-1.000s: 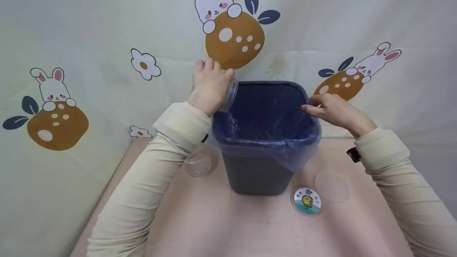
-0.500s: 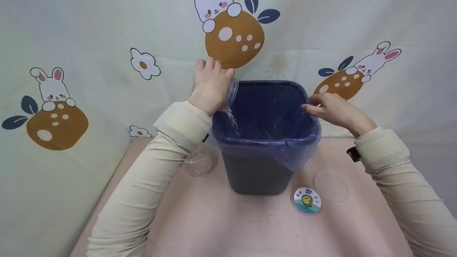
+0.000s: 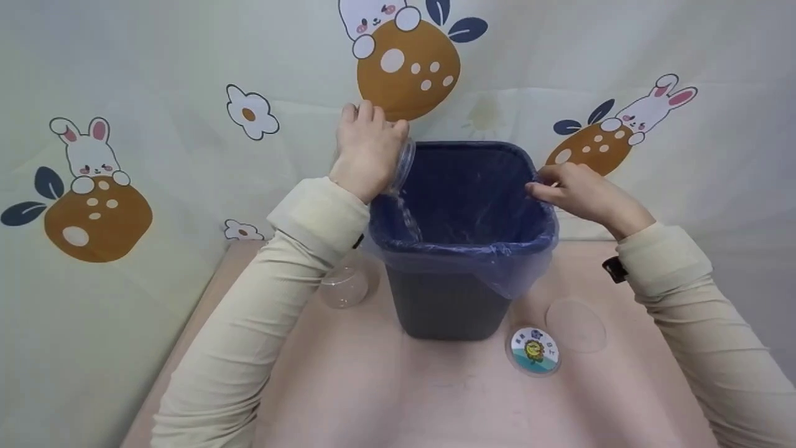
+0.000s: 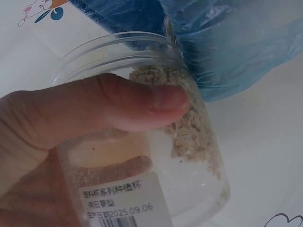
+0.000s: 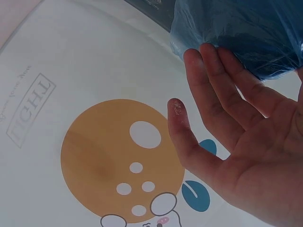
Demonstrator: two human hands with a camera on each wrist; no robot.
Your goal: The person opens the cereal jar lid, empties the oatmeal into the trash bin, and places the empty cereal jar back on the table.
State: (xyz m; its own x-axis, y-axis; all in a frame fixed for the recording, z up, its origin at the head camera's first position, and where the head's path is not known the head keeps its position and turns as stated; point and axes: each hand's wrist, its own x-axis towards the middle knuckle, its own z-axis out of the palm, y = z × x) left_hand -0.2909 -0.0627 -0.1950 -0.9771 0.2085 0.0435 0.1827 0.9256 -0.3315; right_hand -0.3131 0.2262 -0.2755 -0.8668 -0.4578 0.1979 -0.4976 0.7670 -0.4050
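My left hand (image 3: 365, 146) grips a clear plastic jar (image 3: 405, 163), tipped over the left rim of the lined trash can (image 3: 451, 305). Through the jar wall in the left wrist view, beige flaky grains (image 4: 191, 137) lie along the lower side, and a white label (image 4: 125, 203) shows. Pale material streams from the jar's mouth into the can. My right hand (image 3: 581, 190) holds the can's right rim through the blue trash bag (image 5: 232, 38), thumb on one side and fingers on the other. In the right wrist view the fingers are long against the bag, and the thumb is mostly cut off.
A clear round bowl-like container (image 3: 345, 288) stands left of the can on the pink tabletop (image 3: 448, 398). To the right lie a round lid with a sunflower picture (image 3: 535, 351) and a clear disc (image 3: 576, 325). A printed cloth (image 3: 298, 50) hangs behind.
The stream of pale grains from the jar has grown longer and reaches deeper into the can. Both hands stay in almost the same place.
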